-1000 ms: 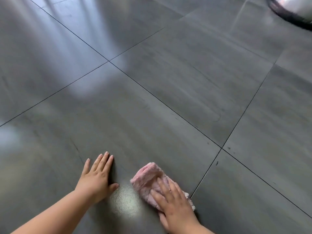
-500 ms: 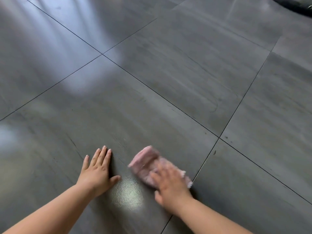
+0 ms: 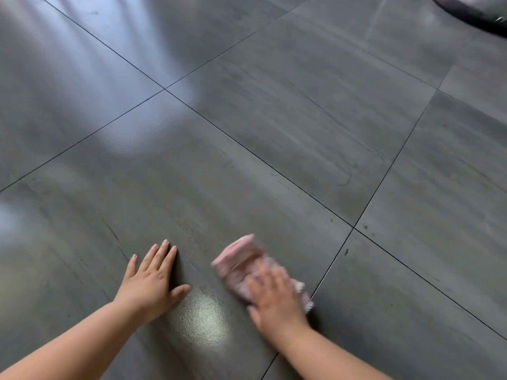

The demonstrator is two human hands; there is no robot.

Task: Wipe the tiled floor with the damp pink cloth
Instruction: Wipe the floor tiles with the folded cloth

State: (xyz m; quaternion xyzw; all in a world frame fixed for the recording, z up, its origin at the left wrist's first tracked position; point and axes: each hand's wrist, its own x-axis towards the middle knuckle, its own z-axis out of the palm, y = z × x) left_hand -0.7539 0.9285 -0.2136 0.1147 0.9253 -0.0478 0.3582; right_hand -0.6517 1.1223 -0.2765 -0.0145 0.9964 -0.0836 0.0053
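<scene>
The person's right hand is pressing down on the pink cloth. The palm is lying flat on its near end and the fingers are stretching over the top rather than curling round it. Hand and cloth are both blurring, so the fingertips are hard to make out. Most of the cloth is sticking out ahead of the fingers and a little to their left, and a pale fringed corner is peeking out at the little-finger side. The cloth is lying on the grey tiled floor, just left of a dark grout line that is running past the right of the hand. The left hand is resting flat on the same tile, apart from the cloth on its left, with fingers straight and together and the thumb spreading toward it, holding nothing. A shiny patch of light is glinting on the tile between the two wrists. Far ahead of the right hand, a dark rounded object is showing at the edge of view.
</scene>
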